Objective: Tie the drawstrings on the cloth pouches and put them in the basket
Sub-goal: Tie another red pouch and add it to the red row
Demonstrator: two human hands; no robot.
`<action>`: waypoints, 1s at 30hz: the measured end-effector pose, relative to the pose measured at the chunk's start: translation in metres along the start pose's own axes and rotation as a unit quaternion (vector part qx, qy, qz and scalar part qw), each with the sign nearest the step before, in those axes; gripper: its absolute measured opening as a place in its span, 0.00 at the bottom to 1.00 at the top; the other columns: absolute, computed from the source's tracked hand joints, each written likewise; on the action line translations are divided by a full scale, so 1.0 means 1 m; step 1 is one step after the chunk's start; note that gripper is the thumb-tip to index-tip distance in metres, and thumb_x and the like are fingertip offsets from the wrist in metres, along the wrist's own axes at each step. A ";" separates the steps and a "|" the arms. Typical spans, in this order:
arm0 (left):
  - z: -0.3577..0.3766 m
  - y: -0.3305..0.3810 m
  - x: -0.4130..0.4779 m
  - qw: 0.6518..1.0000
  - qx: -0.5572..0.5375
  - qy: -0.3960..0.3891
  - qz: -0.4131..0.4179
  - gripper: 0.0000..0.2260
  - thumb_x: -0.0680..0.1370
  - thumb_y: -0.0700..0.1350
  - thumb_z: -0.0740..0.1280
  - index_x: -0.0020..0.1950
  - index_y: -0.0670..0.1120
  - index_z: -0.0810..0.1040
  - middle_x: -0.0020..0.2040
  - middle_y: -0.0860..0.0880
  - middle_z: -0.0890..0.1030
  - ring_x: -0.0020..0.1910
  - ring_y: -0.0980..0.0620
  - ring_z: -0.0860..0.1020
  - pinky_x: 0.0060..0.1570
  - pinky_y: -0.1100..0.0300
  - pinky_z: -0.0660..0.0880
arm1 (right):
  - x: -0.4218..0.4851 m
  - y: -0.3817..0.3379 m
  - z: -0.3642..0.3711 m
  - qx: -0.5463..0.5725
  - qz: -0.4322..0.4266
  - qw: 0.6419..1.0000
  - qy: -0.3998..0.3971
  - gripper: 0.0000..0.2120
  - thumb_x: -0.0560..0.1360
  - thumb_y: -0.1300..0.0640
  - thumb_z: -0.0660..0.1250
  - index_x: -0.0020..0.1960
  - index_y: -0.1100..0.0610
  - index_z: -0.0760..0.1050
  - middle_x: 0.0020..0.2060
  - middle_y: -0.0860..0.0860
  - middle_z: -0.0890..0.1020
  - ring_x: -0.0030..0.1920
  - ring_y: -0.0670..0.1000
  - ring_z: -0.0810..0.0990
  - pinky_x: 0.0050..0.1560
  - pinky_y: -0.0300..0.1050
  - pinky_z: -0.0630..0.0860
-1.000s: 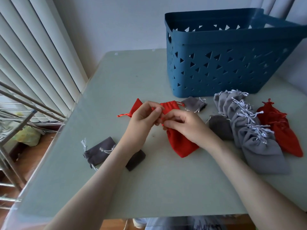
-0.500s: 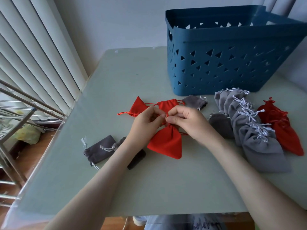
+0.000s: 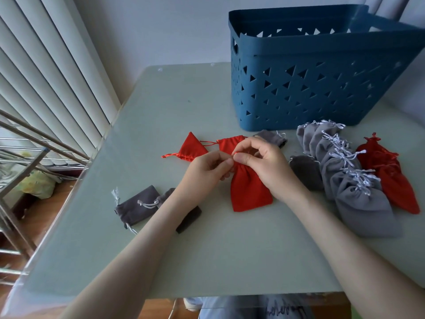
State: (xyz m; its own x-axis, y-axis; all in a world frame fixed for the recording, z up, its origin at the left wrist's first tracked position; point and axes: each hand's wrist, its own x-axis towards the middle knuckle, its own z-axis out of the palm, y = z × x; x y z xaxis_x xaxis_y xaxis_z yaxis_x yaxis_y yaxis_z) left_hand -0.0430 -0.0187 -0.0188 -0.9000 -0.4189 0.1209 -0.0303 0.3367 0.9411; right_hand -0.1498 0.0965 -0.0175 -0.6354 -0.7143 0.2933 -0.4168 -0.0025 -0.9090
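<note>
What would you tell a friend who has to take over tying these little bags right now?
Hands: left hand and right hand both pinch the gathered neck of the red pouch lying mid-table.
Where: the blue basket stands at the back right; no pouch shows inside it from this angle.
Done: the light gray pouches and red pouches on the right look tied.
To do: finish this knot, tie the dark gray pouches on the left and the second red pouch, then put them all in the basket.
</note>
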 end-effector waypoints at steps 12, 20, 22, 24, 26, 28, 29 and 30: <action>0.003 -0.005 -0.002 0.998 -0.015 -0.012 0.061 0.08 0.80 0.41 0.63 0.43 0.47 0.77 0.38 0.54 0.73 0.35 0.63 0.71 0.40 0.69 0.68 | -0.002 -0.005 0.004 0.051 0.011 0.999 0.008 0.07 0.70 0.56 0.70 0.36 0.46 0.76 0.43 0.50 0.72 0.44 0.49 0.72 0.50 0.40 0.66; 0.007 -0.003 -0.002 0.999 -0.038 -0.007 -0.014 0.20 0.73 0.58 0.64 0.40 0.40 0.74 0.35 0.48 0.70 0.37 0.52 0.67 0.40 0.56 0.63 | -0.003 -0.002 0.008 0.076 0.015 0.996 -0.035 0.09 0.76 0.58 0.65 0.41 0.45 0.77 0.44 0.58 0.77 0.44 0.50 0.75 0.50 0.43 0.72; 0.003 -0.005 -0.001 1.000 -0.008 0.027 -0.009 0.16 0.76 0.54 0.65 0.36 0.42 0.73 0.32 0.50 0.68 0.33 0.54 0.64 0.37 0.57 0.62 | -0.004 -0.005 0.006 0.106 0.039 0.993 -0.027 0.08 0.80 0.60 0.61 0.47 0.51 0.77 0.42 0.50 0.78 0.40 0.44 0.75 0.44 0.35 0.72; 0.000 -0.005 0.000 0.998 0.024 0.062 -0.002 0.15 0.78 0.49 0.66 0.32 0.47 0.71 0.29 0.55 0.66 0.30 0.56 0.63 0.34 0.59 0.60 | -0.004 -0.005 0.004 0.106 0.082 0.990 -0.043 0.05 0.79 0.55 0.61 0.52 0.53 0.75 0.43 0.48 0.78 0.39 0.39 0.75 0.44 0.31 0.71; 0.000 -0.004 0.000 0.994 0.050 0.096 0.007 0.15 0.77 0.48 0.67 0.31 0.50 0.72 0.27 0.56 0.67 0.29 0.59 0.64 0.32 0.62 0.61 | -0.004 -0.001 0.004 0.078 0.116 0.985 -0.101 0.08 0.77 0.49 0.63 0.53 0.51 0.76 0.46 0.47 0.81 0.45 0.37 0.77 0.52 0.31 0.70; 0.001 -0.003 0.000 0.993 0.031 0.114 0.001 0.12 0.76 0.47 0.69 0.33 0.47 0.76 0.28 0.57 0.70 0.30 0.59 0.66 0.32 0.64 0.62 | -0.004 0.003 0.006 0.043 0.130 0.980 -0.147 0.06 0.77 0.52 0.65 0.53 0.51 0.78 0.49 0.46 0.82 0.52 0.40 0.78 0.58 0.38 0.70; 0.000 -0.003 0.000 0.994 -0.003 0.111 -0.008 0.11 0.76 0.46 0.69 0.35 0.45 0.77 0.29 0.57 0.71 0.31 0.58 0.67 0.33 0.64 0.63 | -0.004 0.004 0.006 0.033 0.128 0.979 -0.154 0.06 0.78 0.54 0.65 0.53 0.52 0.78 0.49 0.47 0.83 0.53 0.42 0.78 0.60 0.41 0.70; -0.001 -0.003 0.000 0.994 -0.048 0.099 -0.017 0.10 0.75 0.45 0.70 0.36 0.43 0.77 0.29 0.55 0.72 0.31 0.57 0.68 0.33 0.64 0.64 | -0.003 0.005 0.005 0.033 0.124 0.979 -0.156 0.06 0.78 0.56 0.65 0.53 0.52 0.78 0.50 0.48 0.83 0.53 0.43 0.78 0.60 0.42 0.70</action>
State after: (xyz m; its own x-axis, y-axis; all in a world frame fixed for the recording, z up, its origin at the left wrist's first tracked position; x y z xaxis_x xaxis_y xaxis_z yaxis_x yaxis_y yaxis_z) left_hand -0.0423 -0.0208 -0.0208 -0.7958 -0.5895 0.1385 -0.0100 0.2415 0.9703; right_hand -0.1464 0.0955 -0.0241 -0.4776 -0.8779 -0.0341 -0.2264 0.1605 -0.9607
